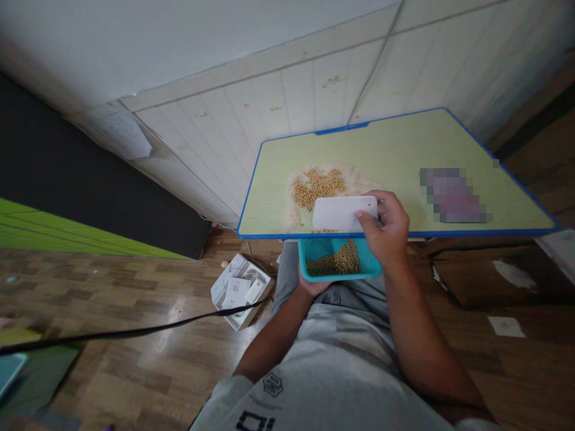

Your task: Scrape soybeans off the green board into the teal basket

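My right hand [386, 230] is closed round a white flat scraper [344, 213] at the front edge of a small green table [404, 149] with a blue rim. Behind the scraper lies a heap of yellow soybeans [320, 187] mixed into white rice [296, 197]. Below the table's edge my left hand [312, 286] holds up a teal tray [338, 260] from underneath. Soybeans lie in the tray. Only the heel and part of the palm of the left hand show.
A blurred-out patch [453, 195] lies on the table's right half. On the wood floor to the left sits an open white box [240, 290] with small parts, crossed by a black cable [135, 331]. A white panelled wall [291, 96] stands behind the table.
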`<action>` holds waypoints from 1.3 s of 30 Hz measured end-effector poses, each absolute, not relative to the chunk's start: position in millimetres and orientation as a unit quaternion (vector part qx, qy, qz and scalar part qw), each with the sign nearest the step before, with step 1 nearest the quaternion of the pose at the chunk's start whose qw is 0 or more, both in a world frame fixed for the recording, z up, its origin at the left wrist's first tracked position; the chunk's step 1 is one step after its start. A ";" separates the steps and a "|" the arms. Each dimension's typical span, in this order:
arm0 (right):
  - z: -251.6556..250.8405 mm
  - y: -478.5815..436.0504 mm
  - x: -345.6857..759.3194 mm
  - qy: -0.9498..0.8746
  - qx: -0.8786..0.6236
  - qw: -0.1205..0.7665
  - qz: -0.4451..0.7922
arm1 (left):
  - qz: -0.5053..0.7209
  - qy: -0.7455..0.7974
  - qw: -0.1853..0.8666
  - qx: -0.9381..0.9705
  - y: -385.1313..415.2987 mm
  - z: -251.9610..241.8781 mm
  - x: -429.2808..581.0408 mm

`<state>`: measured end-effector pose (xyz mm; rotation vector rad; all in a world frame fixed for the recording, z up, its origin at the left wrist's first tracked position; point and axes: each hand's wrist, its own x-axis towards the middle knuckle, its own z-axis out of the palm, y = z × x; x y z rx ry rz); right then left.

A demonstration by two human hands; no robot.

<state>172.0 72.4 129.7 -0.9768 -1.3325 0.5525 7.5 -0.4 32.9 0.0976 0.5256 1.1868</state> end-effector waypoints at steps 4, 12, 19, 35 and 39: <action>130.6 71.5 172.2 -0.590 -0.429 0.640 0.240 | 0.553 0.253 0.793 0.039 0.5 31.9 7.2; 131.2 70.1 171.4 -0.592 -0.425 0.642 0.238 | 0.550 0.232 0.801 0.050 4.8 29.0 8.3; 133.2 69.7 172.2 -0.588 -0.424 0.644 0.244 | 0.549 0.253 0.795 0.050 1.9 31.6 8.4; 127.0 71.1 173.3 -0.595 -0.404 0.651 0.242 | 0.548 0.214 0.807 0.047 4.9 16.6 4.6; 127.4 71.1 172.4 -0.592 -0.404 0.652 0.247 | 0.547 0.203 0.811 0.047 5.4 10.7 3.5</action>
